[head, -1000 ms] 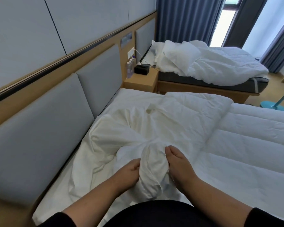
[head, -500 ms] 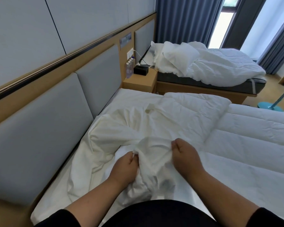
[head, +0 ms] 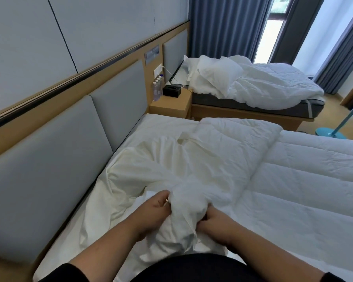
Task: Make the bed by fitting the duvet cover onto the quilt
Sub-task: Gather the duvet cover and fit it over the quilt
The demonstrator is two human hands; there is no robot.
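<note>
near bed (head: 161,127): runs along the headboard (head: 49,169) on its left edge.
duvet cover (head: 171,163): bunched at the bed's head edge, lying on the quilt's left part.
quilt (head: 304,180): spread over the bed's right side, its far corner folded over.
left hand (head: 154,208): on the cover's near bunch, left of it.
right hand (head: 216,222): on the same bunch, right of it.
nightstand (head: 171,104): beyond the bed's far edge, against the wall.
tissue box (head: 171,91): on the nightstand, bottles (head: 157,88) just left of it.
far bed (head: 253,94): right of the nightstand, bedding heaped on it.
</note>
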